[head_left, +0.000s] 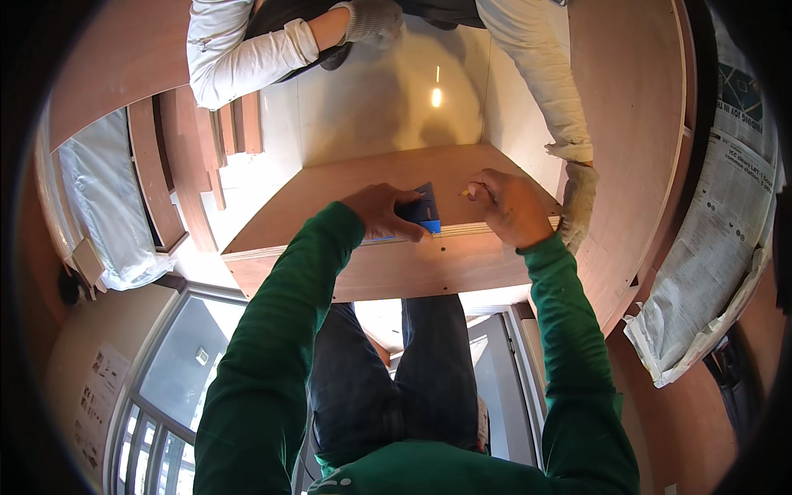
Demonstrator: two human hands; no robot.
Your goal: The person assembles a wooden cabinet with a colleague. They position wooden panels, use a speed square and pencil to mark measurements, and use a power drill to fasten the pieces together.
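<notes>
My left hand [381, 211] holds a small dark plate with a blue lower edge, perhaps a marking jig [424, 209], against the front edge of a plywood piece [346, 175]. Thumb and fingers sit on either side of it. To its right, my right hand [513, 208] is closed around a thin stick with a yellowish tip, apparently a pencil [466, 193]. This tip points toward the jig but stays apart from it. Most of the stick is hidden in my fingers.
Across from me a co-worker's gloved hand [579, 206] rests at the plywood's right end; the other gloved hand [375, 21] is by the body. Wood strips [198, 136] and a plastic-wrapped bundle [111, 206] are at left. A newspaper-covered panel [709, 223] stands at right.
</notes>
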